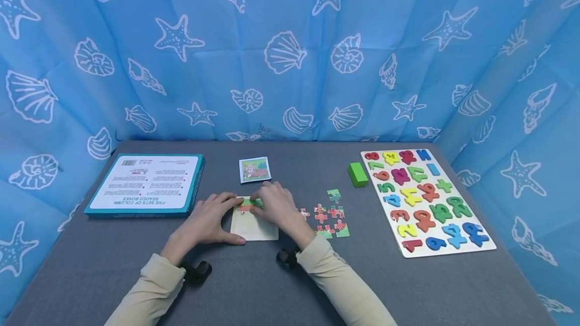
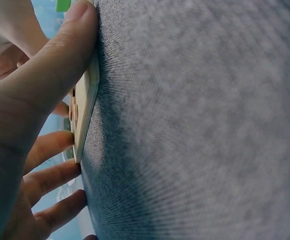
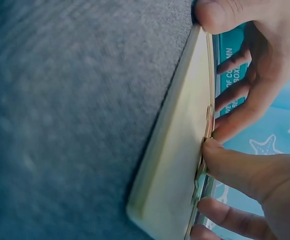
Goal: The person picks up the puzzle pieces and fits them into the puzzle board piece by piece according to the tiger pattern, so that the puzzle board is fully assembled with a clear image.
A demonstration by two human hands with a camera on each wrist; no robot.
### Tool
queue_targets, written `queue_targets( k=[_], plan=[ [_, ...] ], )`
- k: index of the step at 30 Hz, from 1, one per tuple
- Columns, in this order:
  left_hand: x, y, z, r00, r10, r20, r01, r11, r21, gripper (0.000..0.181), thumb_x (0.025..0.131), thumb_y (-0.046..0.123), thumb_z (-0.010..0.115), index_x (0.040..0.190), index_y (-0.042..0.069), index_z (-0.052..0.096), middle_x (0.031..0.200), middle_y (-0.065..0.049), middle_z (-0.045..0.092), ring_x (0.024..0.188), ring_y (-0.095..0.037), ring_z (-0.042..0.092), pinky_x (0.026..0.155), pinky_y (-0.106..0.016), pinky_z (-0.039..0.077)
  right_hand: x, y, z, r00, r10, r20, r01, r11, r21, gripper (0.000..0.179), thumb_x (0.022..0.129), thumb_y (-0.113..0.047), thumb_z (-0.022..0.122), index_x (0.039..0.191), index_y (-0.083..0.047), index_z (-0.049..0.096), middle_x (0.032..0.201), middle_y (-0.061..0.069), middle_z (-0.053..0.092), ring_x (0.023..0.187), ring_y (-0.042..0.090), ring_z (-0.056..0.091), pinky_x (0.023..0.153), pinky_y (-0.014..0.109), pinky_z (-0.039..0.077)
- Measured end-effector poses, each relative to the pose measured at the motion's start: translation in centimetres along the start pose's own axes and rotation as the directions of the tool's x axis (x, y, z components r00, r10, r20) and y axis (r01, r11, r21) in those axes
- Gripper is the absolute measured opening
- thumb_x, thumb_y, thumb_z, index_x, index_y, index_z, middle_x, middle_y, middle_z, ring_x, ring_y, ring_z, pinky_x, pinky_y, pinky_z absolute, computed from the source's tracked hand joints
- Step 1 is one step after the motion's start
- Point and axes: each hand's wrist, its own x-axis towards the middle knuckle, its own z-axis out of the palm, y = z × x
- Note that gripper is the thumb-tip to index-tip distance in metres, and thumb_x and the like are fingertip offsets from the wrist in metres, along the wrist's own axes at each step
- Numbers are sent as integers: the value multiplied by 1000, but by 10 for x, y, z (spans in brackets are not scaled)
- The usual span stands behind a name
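Observation:
A pale wooden puzzle tray point(image 1: 256, 229) lies on the table, with several joined picture pieces point(image 1: 246, 205) along its far edge. My left hand point(image 1: 211, 219) holds the tray at its left side, thumb at the near corner and fingers toward the far edge. The right hand point(image 1: 275, 206) reaches over the tray's far right part. In the right wrist view, its thumb and a finger pinch a greenish puzzle piece point(image 3: 200, 181) at the row; the fingers partly hide it. Loose puzzle pieces point(image 1: 321, 217) lie to the right of the right hand.
Behind the tray lies a small picture card point(image 1: 255, 170). A teal-edged box point(image 1: 145, 185) sits at left. To the right are a green block point(image 1: 358, 174) and a board of colored numbers point(image 1: 428, 202). A blue curtain point(image 1: 290, 89) hangs behind the table.

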Motion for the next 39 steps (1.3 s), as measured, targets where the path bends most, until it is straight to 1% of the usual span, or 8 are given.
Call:
queue_targets(
  k=[6, 9, 12, 18, 26, 32, 39],
  plan=[
    [0, -1, 1, 1000, 2, 0, -2, 1000, -3, 105, 69, 73, 81, 151, 16, 50, 151, -15, 53, 133, -39, 51, 100, -66, 45, 0, -2, 1, 1000, -4, -10, 4, 1000, -8, 26, 94, -34, 75, 117, -23, 79, 114, 2, 72, 102, 23, 61, 78, 40, 55],
    [0, -1, 1, 1000, 4, -1, -4, 1000, -2, 105, 68, 73, 81, 151, 16, 50, 150, -15, 53, 133, -40, 51, 99, -66, 45, -1, -4, 0, 1000, 6, -4, -6, 1000, -11, 25, 94, -34, 75, 116, -23, 79, 116, 2, 71, 101, 22, 60, 77, 39, 54],
    [0, -1, 0, 1000, 4, 1, -4, 1000, -4, 105, 69, 73, 81, 151, 16, 50, 150, -14, 53, 133, -40, 51, 100, -66, 45, -1, -5, 0, 1000, 27, 11, -27, 1000, -11, 24, 95, -35, 74, 115, -24, 79, 117, 2, 70, 102, 22, 59, 79, 40, 54],
    [0, -1, 0, 1000, 10, 0, -10, 1000, -13, 105, 69, 74, 80, 152, 18, 49, 151, -14, 53, 133, -40, 51, 100, -66, 44, 1, -6, -2, 996, 74, 51, -75, 997, 14, 22, 95, -34, 73, 113, -24, 79, 122, 4, 66, 110, 26, 58, 92, 49, 53],
    [0, -1, -1, 1000, 22, 4, -22, 1000, -6, 102, 71, 72, 80, 152, 20, 49, 151, -14, 52, 132, -41, 51, 99, -66, 44, 4, -2, -3, 992, 89, 86, -94, 994, 55, 19, 94, -33, 74, 110, -25, 80, 128, 4, 66, 120, 29, 56, 103, 56, 48],
    [-1, -1, -1, 1000, 23, 10, -23, 1000, -4, 101, 71, 72, 80, 152, 21, 49, 150, -14, 52, 131, -40, 52, 99, -67, 44, 4, 4, -1, 994, 75, 83, -82, 993, 89, 22, 93, -36, 75, 112, -25, 79, 128, 5, 66, 120, 29, 56, 106, 58, 45],
    [-2, -2, -1, 999, 35, 14, -35, 999, -1, 95, 72, 71, 80, 150, 24, 52, 151, -15, 50, 129, -39, 51, 98, -66, 44, 2, 7, 0, 998, 46, 50, -51, 993, 107, 25, 92, -36, 77, 114, -25, 79, 124, 6, 67, 116, 29, 57, 103, 57, 46]
  ],
)
